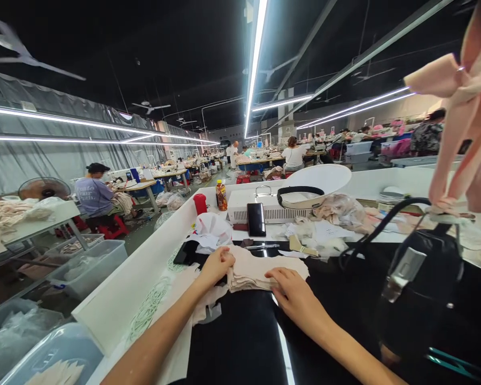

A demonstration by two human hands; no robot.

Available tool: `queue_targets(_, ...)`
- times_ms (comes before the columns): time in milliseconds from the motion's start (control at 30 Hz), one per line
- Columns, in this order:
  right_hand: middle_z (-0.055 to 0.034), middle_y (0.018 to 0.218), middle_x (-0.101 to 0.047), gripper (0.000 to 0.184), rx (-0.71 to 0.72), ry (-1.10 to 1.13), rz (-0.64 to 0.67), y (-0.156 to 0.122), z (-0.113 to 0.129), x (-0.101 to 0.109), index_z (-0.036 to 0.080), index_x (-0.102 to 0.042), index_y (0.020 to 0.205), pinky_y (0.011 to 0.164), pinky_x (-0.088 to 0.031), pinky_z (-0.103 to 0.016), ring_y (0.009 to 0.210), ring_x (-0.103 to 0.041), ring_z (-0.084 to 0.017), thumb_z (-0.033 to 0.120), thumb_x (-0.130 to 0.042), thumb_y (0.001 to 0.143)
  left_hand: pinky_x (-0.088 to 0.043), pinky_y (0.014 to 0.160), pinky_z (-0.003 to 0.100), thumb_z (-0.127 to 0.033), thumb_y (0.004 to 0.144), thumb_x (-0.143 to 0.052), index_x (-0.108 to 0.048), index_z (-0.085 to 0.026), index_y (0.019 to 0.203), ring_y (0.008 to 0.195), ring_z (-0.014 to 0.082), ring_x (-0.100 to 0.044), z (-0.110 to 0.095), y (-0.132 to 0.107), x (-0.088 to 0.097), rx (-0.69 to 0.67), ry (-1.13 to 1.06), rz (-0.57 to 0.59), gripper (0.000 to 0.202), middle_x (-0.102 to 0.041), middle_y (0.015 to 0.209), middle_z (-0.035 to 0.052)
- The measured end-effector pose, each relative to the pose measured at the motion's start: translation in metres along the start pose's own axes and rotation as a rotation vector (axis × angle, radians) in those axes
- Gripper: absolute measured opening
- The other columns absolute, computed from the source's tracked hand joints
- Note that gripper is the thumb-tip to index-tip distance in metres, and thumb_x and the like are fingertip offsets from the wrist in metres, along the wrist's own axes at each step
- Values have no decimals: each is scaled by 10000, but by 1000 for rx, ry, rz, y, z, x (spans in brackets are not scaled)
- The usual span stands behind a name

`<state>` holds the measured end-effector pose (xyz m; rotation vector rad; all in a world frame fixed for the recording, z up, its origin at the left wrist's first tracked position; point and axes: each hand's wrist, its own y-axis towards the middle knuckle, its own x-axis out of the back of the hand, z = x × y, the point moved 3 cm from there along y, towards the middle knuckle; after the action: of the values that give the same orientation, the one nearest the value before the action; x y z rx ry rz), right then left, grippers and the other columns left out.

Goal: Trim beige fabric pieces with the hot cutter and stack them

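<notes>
A stack of cream cut fabric pieces [260, 267] lies on the glossy black tabletop [232, 342], its layers showing along the front edge. My left hand [216, 266] is at the stack's left end, fingers curled in a pinch at the corner of the fabric; how many layers it grips cannot be seen. Across the front right part of the stack rests my right hand [292, 286], its fingers stretched out and somewhat apart. Cream scraps [210, 299] lie below my left wrist. Just behind the stack are a pen [262, 246] and an upright phone [256, 219].
Left of the stack lie pale green cord [150, 307] and a dark flat object [186, 252]. A white slotted box [238, 206], drink bottle [221, 195] and plastic bags [340, 208] stand behind. A black machine [423, 272] with pink ribbon [460, 123] blocks the right. People sit at distant tables.
</notes>
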<state>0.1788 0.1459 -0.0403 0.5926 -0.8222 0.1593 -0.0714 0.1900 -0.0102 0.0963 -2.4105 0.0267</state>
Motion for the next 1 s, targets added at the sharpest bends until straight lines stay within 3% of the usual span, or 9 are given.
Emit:
queue_targets(133,-117,1277,-761,323,47,72,65,-17,18,5,239,-741,1229,1101,-544,-475,1239,-701,-307,196,-539,981,-637,896,441,-400,1067,-702,-646,-180,1355,1043,239,-727,4,-27,40,-1,124,-19,366,-695,1276,93)
queue_targets(267,-95,1261,-753,280,68,199,164,-32,31,5,272,-734,1167,1096,-544,-468,1219,-709,-286,236,-509,1005,-610,917,444,-418,1064,-697,-687,-172,1234,1014,231,-717,19,-79,89,23,317,-46,300,-713,1179,69)
queue_targets(367,-92,1222,-745,254,71,269,221,-39,37,0,266,-726,1105,1062,-546,-472,1171,-714,-283,243,-494,1004,-571,905,429,-383,1033,-720,-697,-171,1111,948,220,-695,34,-116,106,74,456,-50,227,-714,1057,42)
queue_targets(467,-86,1193,-739,238,69,304,259,-43,43,-4,264,-716,1077,1042,-542,-450,1148,-712,-272,239,-490,1003,-503,828,352,-267,987,-664,-706,-193,962,858,211,-677,45,-137,102,83,510,-34,89,-728,960,31)
queue_targets(567,-74,1178,-735,233,56,336,299,-48,49,-5,271,-716,1074,1031,-535,-433,1140,-704,-264,241,-496,1005,-443,797,321,-213,958,-534,-718,-226,934,909,230,-684,49,-141,93,43,512,-64,186,-757,993,44)
queue_targets(833,-47,1029,-743,179,-41,467,379,-60,76,-4,234,-749,1011,904,-526,-367,969,-688,-228,243,-577,966,-466,837,348,-410,1010,-405,-680,-246,991,939,258,-688,33,-151,105,-83,411,-130,321,-757,1038,56)
queue_targets(933,-40,922,-718,257,-167,666,449,-64,90,-8,188,-756,1011,805,-513,-331,860,-648,-199,426,-674,959,-475,750,301,-501,1057,-356,-634,-264,935,862,222,-673,15,-167,98,-157,344,-104,385,-727,956,16)
queue_targets(1000,-39,899,-704,542,-289,921,525,-69,99,-14,161,-754,1064,751,-519,-299,835,-642,-182,668,-758,870,-462,685,273,-512,1076,-378,-646,-272,950,783,197,-649,2,-178,83,-222,289,-63,382,-698,874,-6)
